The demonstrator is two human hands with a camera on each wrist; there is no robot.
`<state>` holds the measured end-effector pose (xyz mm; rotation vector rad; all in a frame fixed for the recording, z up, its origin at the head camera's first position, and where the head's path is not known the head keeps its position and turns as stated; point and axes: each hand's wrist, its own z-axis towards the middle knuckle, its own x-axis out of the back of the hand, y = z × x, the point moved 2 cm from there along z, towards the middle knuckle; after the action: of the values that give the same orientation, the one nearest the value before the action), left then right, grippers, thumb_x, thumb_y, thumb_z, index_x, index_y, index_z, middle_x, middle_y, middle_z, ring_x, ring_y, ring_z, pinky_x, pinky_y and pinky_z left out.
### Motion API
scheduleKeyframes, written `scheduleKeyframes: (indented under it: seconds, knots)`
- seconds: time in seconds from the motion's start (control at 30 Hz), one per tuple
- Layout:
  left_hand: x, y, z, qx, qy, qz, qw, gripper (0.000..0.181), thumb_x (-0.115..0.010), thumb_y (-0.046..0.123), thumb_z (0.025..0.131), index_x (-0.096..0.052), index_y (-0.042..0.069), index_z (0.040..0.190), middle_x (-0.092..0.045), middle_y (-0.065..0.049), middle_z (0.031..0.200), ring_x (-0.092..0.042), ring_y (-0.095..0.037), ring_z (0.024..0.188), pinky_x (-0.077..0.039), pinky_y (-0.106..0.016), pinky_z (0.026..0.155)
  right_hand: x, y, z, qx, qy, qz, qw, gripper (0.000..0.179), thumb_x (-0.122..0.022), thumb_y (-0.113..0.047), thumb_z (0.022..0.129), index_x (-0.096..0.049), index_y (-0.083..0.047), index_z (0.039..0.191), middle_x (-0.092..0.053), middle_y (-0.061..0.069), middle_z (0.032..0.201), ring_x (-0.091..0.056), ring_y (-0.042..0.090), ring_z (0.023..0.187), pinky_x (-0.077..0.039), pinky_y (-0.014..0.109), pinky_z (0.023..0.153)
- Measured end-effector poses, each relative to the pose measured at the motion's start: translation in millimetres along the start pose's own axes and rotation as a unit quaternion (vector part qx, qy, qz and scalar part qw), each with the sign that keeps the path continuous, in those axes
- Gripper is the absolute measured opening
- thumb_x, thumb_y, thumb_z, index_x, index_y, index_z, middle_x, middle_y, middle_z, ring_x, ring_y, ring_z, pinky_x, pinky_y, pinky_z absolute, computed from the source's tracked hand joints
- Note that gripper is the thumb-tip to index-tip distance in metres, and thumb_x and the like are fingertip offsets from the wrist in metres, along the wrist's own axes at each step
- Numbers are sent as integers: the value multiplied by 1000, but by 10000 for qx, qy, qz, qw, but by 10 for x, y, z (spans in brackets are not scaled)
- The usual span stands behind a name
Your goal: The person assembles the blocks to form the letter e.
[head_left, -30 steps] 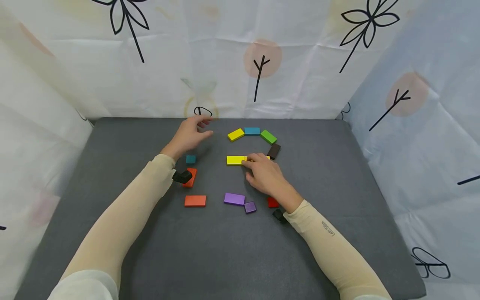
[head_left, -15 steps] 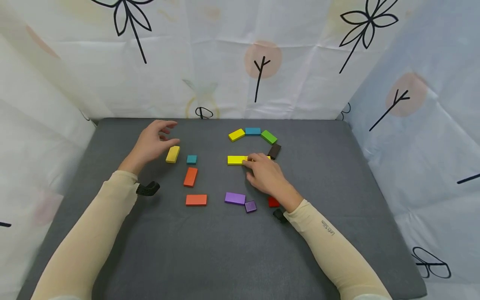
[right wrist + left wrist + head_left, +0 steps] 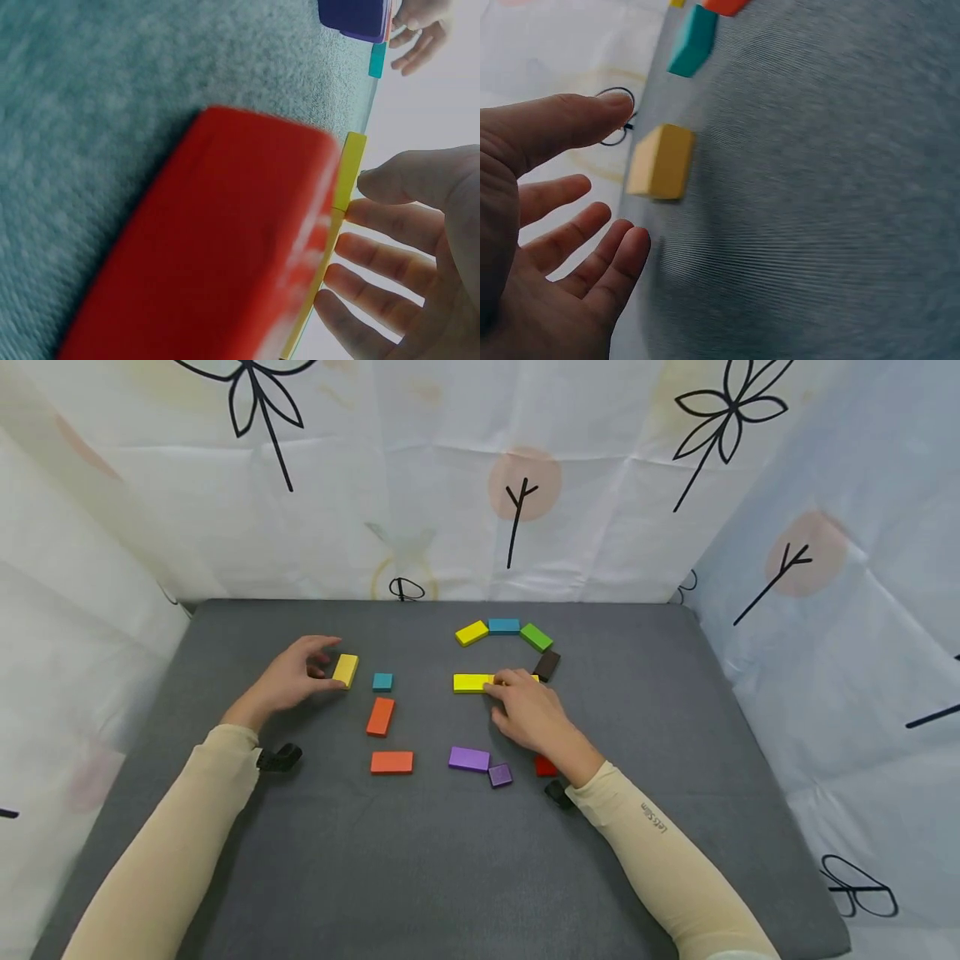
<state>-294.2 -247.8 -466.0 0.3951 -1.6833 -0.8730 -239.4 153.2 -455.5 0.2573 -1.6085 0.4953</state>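
Near the left of the table, my left hand (image 3: pixel 288 675) reaches to a pale yellow block (image 3: pixel 346 670). Its thumb and fingers are spread on either side of that block; in the left wrist view a gap shows between the thumb and the block (image 3: pixel 671 161). My right hand (image 3: pixel 534 710) rests its fingertips on a row of yellow blocks (image 3: pixel 471 683), covering part of it. Those fingers are nearly straight in the right wrist view, along the yellow edge (image 3: pixel 349 172). A red block (image 3: pixel 202 247) lies beneath the right wrist.
Yellow (image 3: pixel 471 632), blue (image 3: pixel 503 627), green (image 3: pixel 536 637) and dark brown (image 3: pixel 547 665) blocks curve behind the right hand. Teal (image 3: pixel 382 682) and two orange blocks (image 3: pixel 380 717) lie between the hands. Two purple blocks (image 3: pixel 468 759) lie nearer. A patterned cloth (image 3: pixel 450 527) borders the grey table.
My left hand has moved left from the far middle of the table, then down to the pale yellow block, which its arm hid earlier. The right hand has stayed on the yellow row.
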Motion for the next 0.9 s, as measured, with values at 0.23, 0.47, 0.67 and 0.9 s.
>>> scheduleKeyframes:
  seconds: [0.23, 0.47, 0.67, 0.9]
  knots:
    - [-65, -84, 19, 74, -35, 75, 9999, 81, -84, 9, 97, -39, -5, 163, -35, -30, 163, -52, -48, 130, -47, -63, 106, 13, -13, -1, 37, 56, 37, 10000, 46, -70, -21, 105, -67, -14, 151, -62, 6, 147, -53, 26, 137, -55, 48, 103]
    - [-96, -77, 27, 73, -139, 316, 9994, 78, -84, 13, 97, -43, -5, 162, -40, -29, 159, -51, -48, 128, -46, -63, 105, 9, -26, -5, 30, 48, 45, 10000, 46, -70, -22, 105, -67, -14, 151, -61, 6, 147, -53, 26, 138, -55, 48, 103]
    - [-129, -90, 35, 139, -53, 371, 9992, 73, -84, 13, 98, -47, -3, 159, -43, -27, 158, -51, -46, 128, -46, -63, 104, 5, -30, -9, 22, 38, 59, 10000, 46, -69, -22, 106, -67, -14, 151, -61, 6, 147, -53, 26, 138, -55, 48, 103]
    - [-141, -87, 38, 209, 41, 375, 9991, 72, -83, 16, 98, -48, -3, 159, -45, -28, 155, -52, -45, 125, -46, -62, 104, 8, -26, -11, 2, 42, 73, 10000, 47, -69, -22, 106, -67, -14, 151, -61, 6, 148, -53, 26, 138, -55, 49, 103]
